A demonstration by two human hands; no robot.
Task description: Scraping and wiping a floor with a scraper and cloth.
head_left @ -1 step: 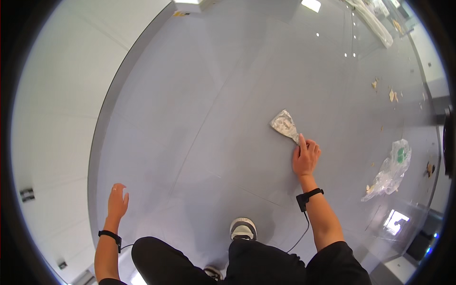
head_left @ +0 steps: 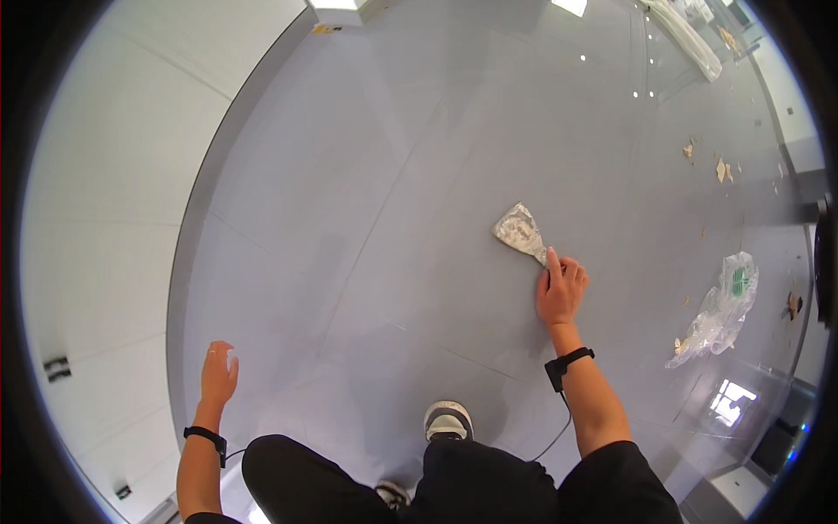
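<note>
Whitish scraper [head_left: 518,230] filled the right hand's [head_left: 563,291] closed grip; the left hand [head_left: 218,373] hung empty, loosely open. Scraps [head_left: 722,170] lay at two o'clock, so I judged scraping unfinished.

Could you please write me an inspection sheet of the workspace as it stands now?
Surface: smooth grey floor with thin seam lines and bright reflections.
Things in hand: one scraper, its flared blade blotched with pale stains.
Clutter: crumpled clear plastic bag with a green print at the right; pale scraps beyond it.
Hands: right hand grips the scraper, index finger extended toward the blade; left hand appears empty, fingers loosely bent.
Cables: a thin dark cable at each wristband, right and left.
Surroundings: pale wall with a grey base strip along the left.
</note>
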